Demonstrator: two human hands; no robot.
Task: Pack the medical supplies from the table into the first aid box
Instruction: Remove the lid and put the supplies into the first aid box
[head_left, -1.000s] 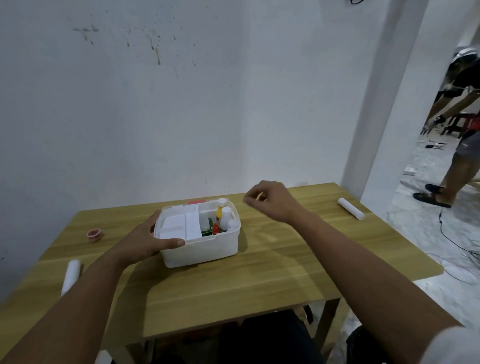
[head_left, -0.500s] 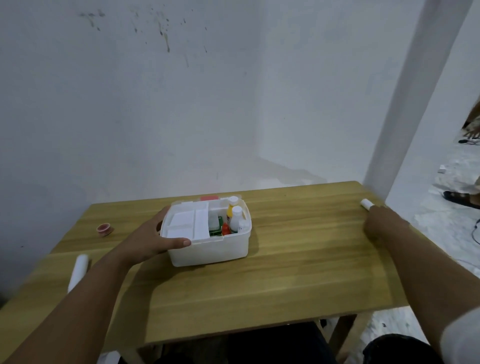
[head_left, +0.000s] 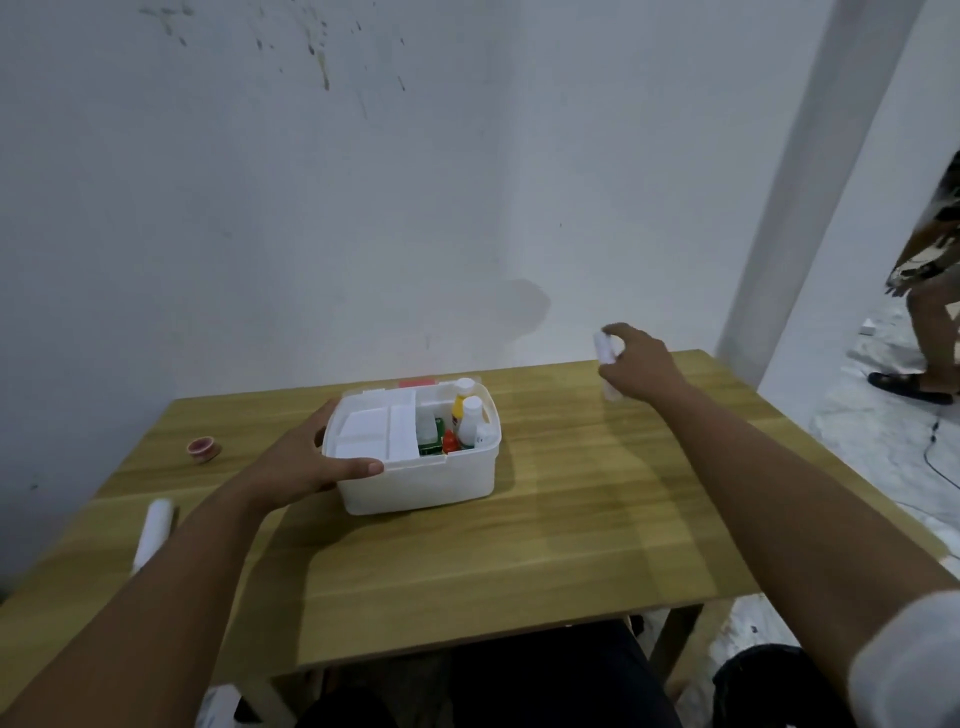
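The white first aid box (head_left: 415, 483) stands open on the wooden table (head_left: 571, 519), with bottles and small packs inside its right part and a white tray in its left. My left hand (head_left: 306, 457) holds the box's left front corner, thumb along the rim. My right hand (head_left: 636, 366) is raised above the table's far right part and grips a white bandage roll (head_left: 603, 349), held nearly upright. A second white roll (head_left: 154, 527) lies near the table's left edge. A small pink tape roll (head_left: 203, 448) sits at the far left.
A white wall stands right behind the table, and a white pillar (head_left: 810, 182) rises at the right. Another person's legs and sandals (head_left: 930, 338) are on the floor beyond the pillar, with a cable nearby.
My right hand reached to the table's right edge, closed on the white roll there, and has lifted it up and leftward. My left hand stays on the box.
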